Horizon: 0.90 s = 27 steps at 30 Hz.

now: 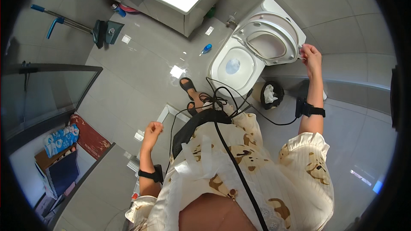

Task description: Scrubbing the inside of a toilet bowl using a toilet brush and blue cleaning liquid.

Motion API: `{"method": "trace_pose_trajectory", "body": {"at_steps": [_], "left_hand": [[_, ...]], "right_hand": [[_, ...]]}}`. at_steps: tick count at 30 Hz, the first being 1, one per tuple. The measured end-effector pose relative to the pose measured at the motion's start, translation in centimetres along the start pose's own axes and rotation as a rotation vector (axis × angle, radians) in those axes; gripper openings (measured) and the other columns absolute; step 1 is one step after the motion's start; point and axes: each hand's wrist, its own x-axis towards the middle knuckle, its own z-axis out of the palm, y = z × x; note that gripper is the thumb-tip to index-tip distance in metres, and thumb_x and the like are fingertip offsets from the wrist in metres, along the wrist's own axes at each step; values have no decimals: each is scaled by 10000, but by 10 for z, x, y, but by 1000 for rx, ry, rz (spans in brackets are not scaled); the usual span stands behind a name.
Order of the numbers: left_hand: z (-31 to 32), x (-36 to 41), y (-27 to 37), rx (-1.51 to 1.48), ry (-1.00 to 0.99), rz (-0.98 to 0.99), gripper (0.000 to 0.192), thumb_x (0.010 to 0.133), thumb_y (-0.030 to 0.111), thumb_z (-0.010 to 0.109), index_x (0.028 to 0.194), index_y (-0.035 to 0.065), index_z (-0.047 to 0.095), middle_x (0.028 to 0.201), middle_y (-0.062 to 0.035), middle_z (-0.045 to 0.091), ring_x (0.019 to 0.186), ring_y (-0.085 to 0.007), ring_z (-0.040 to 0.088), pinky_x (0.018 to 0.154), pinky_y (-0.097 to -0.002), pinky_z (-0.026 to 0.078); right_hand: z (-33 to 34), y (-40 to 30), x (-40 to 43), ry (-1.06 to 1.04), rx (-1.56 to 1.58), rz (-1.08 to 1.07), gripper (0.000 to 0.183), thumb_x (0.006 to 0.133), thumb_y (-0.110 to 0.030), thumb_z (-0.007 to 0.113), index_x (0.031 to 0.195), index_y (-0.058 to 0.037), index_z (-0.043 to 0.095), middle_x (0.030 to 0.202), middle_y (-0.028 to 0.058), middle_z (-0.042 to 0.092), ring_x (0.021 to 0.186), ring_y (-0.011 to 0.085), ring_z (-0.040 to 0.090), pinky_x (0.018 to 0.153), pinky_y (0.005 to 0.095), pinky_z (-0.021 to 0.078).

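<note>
My right hand [310,56] is raised beside the toilet cistern [298,29], with its fingertips bent towards the edge of the raised toilet seat [293,51] and lid. Whether they touch it or pinch something small and white there, I cannot tell. Seat and lid both stand up against the cistern. Below them the white toilet bowl [221,67] is uncovered, and bluish water [233,66] lies in it. My left hand [153,133] hangs away from the toilet, its fingers loosely curled and nothing visible in them.
A black-lined waste bin [279,101] holding white paper stands beside the toilet. A blue bottle [207,48] lies on the tiled floor. Black cables [221,99] hang before me. Further off are a bathtub [179,0], a broom [98,33] with a dustpan [113,32], and a glass door [48,86].
</note>
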Motion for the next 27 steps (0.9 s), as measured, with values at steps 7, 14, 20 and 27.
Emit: {"method": "trace_pose_trajectory", "body": {"at_steps": [7,14,20,27], "left_hand": [[-32,-14,86,83,-260,-131,176,825,214,485,847,42,455,676,13,454,598,-64,448,518,-198,417],[-78,12,138,278,-234,-143,236,782,226,527,869,24,440,720,-16,471,597,-76,463,495,-211,414],[-102,45,206,635,-257,-162,302,709,264,583,767,6,438,611,-57,484,517,-138,490,478,-268,398],[-157,101,227,906,-317,-4,413,662,395,600,684,0,482,558,-143,523,542,-277,531,523,-337,414]], "right_hand": [[78,-31,42,-26,118,-45,129,755,-200,573,788,-77,560,668,-13,554,538,35,443,467,161,336],[140,-73,85,-50,158,-46,151,761,-192,569,827,-56,552,698,-2,554,547,38,449,486,164,345],[166,-90,88,-41,153,-76,174,766,-197,573,853,-48,551,704,-5,543,561,32,440,502,158,340],[158,-85,53,147,131,-38,166,764,-207,579,832,-57,562,700,-12,537,557,29,425,496,163,329]]}}
